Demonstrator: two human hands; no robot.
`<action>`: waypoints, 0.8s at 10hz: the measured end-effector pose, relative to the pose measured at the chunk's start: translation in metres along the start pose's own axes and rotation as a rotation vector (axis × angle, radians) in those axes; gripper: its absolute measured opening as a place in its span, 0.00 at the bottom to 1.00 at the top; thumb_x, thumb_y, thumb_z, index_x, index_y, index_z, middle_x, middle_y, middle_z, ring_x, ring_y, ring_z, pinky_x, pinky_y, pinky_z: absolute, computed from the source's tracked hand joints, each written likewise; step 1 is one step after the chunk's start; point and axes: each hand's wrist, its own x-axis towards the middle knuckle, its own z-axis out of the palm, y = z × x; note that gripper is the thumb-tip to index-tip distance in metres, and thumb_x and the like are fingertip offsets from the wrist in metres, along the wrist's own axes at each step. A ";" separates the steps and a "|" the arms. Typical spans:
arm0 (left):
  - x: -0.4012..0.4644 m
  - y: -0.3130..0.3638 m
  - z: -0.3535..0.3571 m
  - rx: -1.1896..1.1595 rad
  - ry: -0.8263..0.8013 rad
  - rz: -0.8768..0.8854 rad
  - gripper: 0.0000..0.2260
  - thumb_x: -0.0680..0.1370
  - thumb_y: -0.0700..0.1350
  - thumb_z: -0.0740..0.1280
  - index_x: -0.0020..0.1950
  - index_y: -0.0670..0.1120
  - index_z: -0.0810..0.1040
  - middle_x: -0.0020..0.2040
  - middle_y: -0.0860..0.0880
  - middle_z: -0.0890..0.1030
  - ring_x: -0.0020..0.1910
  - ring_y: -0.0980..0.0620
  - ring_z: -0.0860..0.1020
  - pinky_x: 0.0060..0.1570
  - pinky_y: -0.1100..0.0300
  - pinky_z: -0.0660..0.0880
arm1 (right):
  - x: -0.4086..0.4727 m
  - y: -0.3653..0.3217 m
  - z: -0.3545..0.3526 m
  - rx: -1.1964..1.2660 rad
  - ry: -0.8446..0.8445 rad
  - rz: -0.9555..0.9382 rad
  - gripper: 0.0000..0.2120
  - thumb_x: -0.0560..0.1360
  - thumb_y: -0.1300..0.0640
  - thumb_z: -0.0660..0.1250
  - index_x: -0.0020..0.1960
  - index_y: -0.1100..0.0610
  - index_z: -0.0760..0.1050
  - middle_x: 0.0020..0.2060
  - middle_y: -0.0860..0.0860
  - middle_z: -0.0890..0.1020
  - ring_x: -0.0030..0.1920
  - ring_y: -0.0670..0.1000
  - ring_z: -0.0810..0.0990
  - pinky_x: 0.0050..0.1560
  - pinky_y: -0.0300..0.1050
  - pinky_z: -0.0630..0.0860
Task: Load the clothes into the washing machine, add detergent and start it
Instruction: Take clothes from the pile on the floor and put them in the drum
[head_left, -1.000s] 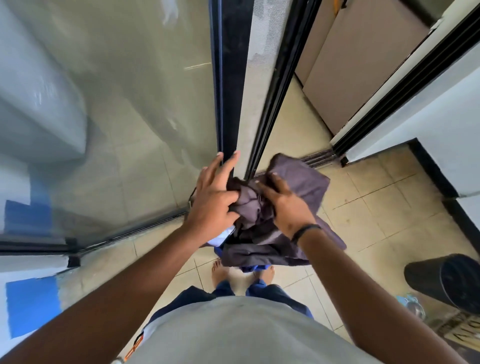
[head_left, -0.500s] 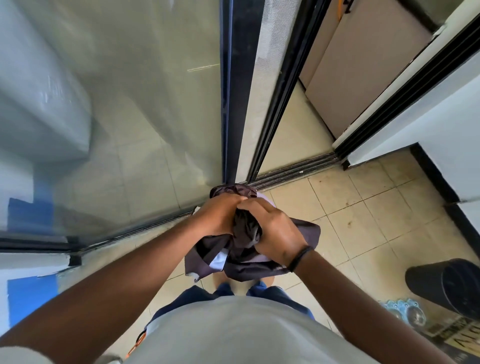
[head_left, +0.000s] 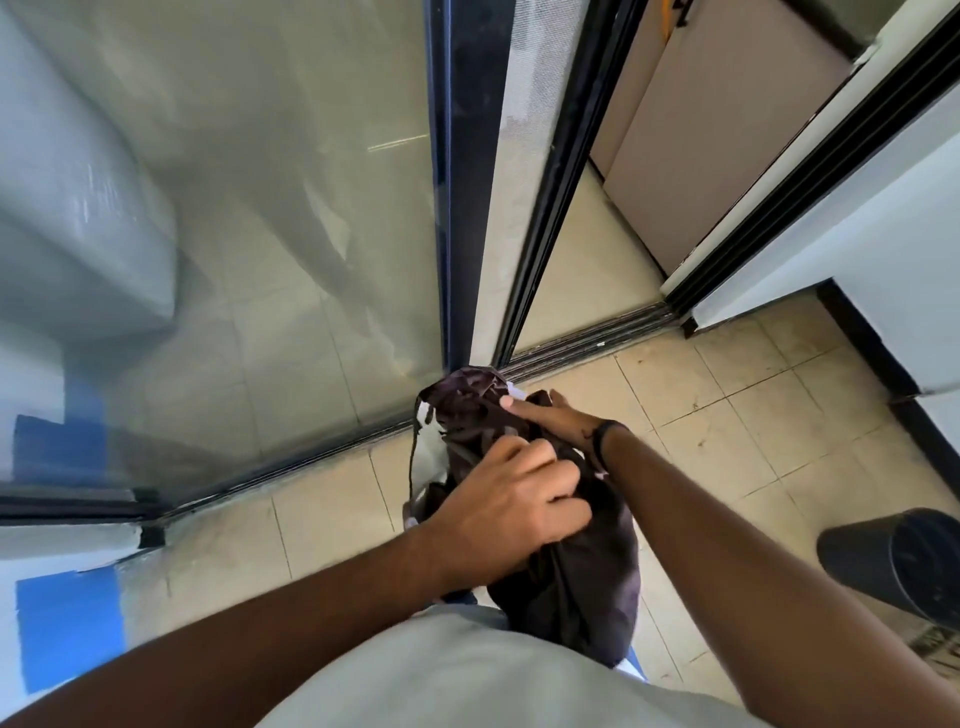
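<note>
The right hand (head_left: 558, 421) lies mostly hidden behind the bunched dark garment (head_left: 571, 571).

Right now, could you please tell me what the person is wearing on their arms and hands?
Both forearms are bare, with no sleeves reaching into view and no gloves. The left hand carries no ring, watch or band that shows. The right hand has a thin dark band round its wrist. A light grey shirt covers the torso below.
</note>
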 end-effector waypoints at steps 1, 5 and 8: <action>0.003 0.005 -0.006 0.000 0.052 0.027 0.10 0.77 0.34 0.62 0.41 0.48 0.71 0.41 0.49 0.71 0.43 0.46 0.72 0.47 0.51 0.70 | 0.017 0.005 0.011 -0.135 -0.044 0.052 0.29 0.78 0.48 0.70 0.73 0.57 0.65 0.66 0.52 0.74 0.64 0.56 0.73 0.67 0.48 0.69; -0.036 -0.048 0.018 -0.327 0.076 -0.687 0.20 0.75 0.34 0.65 0.63 0.52 0.70 0.58 0.49 0.68 0.58 0.52 0.74 0.56 0.58 0.73 | -0.016 0.002 0.006 -0.475 0.332 -0.437 0.05 0.75 0.60 0.71 0.50 0.58 0.82 0.39 0.52 0.77 0.43 0.49 0.75 0.42 0.39 0.66; -0.042 -0.117 0.039 -0.318 -0.206 -0.784 0.36 0.71 0.75 0.57 0.77 0.72 0.48 0.82 0.49 0.44 0.81 0.45 0.44 0.75 0.46 0.49 | -0.102 0.000 0.031 -0.065 0.157 -0.885 0.26 0.63 0.80 0.58 0.45 0.56 0.85 0.51 0.42 0.85 0.63 0.40 0.78 0.66 0.38 0.72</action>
